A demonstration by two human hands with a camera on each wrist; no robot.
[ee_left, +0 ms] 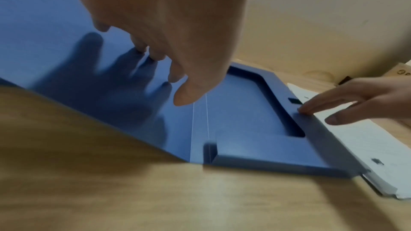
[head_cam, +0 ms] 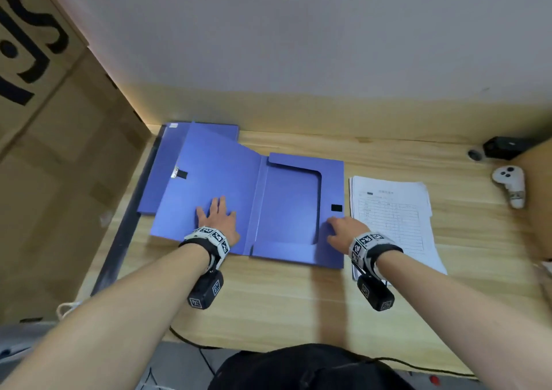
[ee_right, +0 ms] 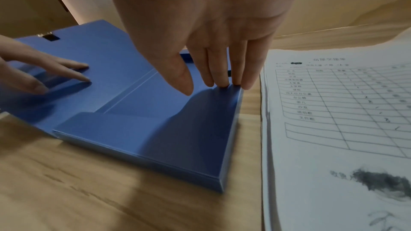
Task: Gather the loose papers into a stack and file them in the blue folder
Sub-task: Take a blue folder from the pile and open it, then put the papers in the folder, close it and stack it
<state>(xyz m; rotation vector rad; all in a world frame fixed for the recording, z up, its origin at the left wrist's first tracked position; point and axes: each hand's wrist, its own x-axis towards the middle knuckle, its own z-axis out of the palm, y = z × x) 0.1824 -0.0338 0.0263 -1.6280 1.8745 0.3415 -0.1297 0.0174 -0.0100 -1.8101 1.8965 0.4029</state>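
Head view: blue folder [head_cam: 248, 198] lies open and flat on the table [head_cam: 298, 300], cover swung out left, tray side on the right, tray bare inside. Papers [head_cam: 394, 219] already squared into one stack, just right of the folder, edge nearly against the folder's right wall. So gathering looks done and the folder is opened; filing and closing are left. Left hand [head_cam: 219, 220] lies flat with fingers spread on the open cover, pinning it. Right hand [head_cam: 343, 231] has straight fingers on the folder's right rim near the front corner; right wrist view shows the fingertips [ee_right: 222, 81] on the rim, pinching nothing. Neither grip holds the papers; the stack sits just right of the right hand, untouched.
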